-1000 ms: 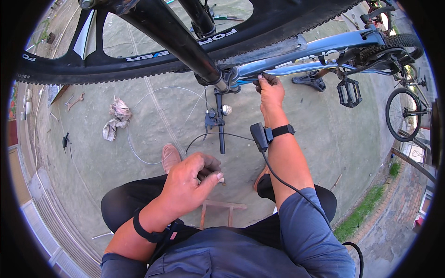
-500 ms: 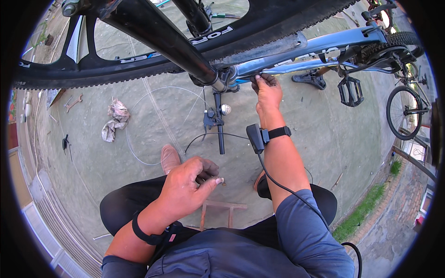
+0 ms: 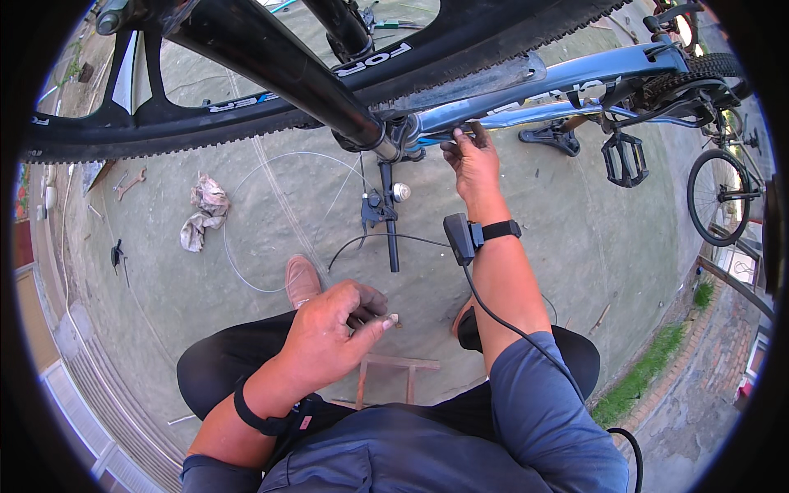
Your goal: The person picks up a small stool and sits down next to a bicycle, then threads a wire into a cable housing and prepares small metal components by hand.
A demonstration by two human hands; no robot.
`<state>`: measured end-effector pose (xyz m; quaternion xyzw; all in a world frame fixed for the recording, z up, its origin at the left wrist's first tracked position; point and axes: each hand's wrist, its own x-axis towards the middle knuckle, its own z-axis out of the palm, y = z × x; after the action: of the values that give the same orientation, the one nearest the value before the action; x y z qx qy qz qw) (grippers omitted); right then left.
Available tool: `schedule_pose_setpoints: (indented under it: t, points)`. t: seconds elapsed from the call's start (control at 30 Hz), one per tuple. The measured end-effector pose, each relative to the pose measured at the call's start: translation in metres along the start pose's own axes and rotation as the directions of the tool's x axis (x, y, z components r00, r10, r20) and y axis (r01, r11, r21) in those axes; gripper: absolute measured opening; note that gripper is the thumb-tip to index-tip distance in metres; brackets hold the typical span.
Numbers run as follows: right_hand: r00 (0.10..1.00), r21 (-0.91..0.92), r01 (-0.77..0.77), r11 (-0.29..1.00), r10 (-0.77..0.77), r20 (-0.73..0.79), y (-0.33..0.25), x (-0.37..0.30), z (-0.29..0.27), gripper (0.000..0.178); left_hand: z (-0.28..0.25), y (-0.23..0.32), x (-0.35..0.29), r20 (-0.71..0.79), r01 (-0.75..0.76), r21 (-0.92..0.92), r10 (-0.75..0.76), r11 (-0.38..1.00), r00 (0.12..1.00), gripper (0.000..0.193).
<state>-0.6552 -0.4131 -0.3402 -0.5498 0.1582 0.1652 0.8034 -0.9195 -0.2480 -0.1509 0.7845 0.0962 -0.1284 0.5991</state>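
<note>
An upside-down bicycle fills the top of the view, with a blue frame [image 3: 567,78], a black fork [image 3: 279,70] and a large black wheel [image 3: 271,117]. My right hand [image 3: 477,164] reaches up to the underside of the frame tube, just right of the head tube. Its fingertips are pinched together against the tube; what lies between them is hidden. Below, my left hand [image 3: 337,324] is held curled over my lap, with a tiny pale piece at the thumb tip, too small to name. The handlebar [image 3: 392,238] hangs between my hands, with a brake lever [image 3: 376,211] and a bell [image 3: 401,192].
A crumpled rag [image 3: 204,215] and a wrench [image 3: 131,184] lie on the green ground at left. A thin loose cable [image 3: 238,271] loops near my shoe [image 3: 302,279]. A small wooden stool [image 3: 403,363] stands between my legs. Another bicycle [image 3: 719,197] is at far right.
My right hand's fingers have shifted slightly on the frame tube, its wrist turning a little rightward. My left hand stays curled in the same place.
</note>
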Motion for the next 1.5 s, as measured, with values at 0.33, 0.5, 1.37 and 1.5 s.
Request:
schedule_pose_setpoints:
  t: [0.33,0.5,1.37,1.5]
  points:
    - [0.946,0.057,-0.180,0.982,0.156,0.285,-0.002,0.016,-0.019,0.031,0.001,-0.003,0.000,0.014,0.039,0.011,-0.039,0.999,0.999,0.022]
    - [0.943,0.044,-0.142,0.989,0.121,0.311,0.005,0.025,-0.025,0.032,0.002,-0.003,0.001,0.026,0.056,0.013,-0.056,0.998,0.998,0.022]
    - [0.985,-0.562,0.174,0.808,-0.132,0.114,-0.194,-0.113,-0.089,0.031,-0.006,-0.001,-0.009,-0.126,-0.157,0.346,0.211,0.925,0.969,0.023]
    - [0.961,-0.594,0.277,0.755,-0.212,0.179,-0.238,-0.189,-0.100,0.033,-0.050,0.026,-0.027,-0.296,-0.097,0.042,0.105,0.994,0.949,0.028]
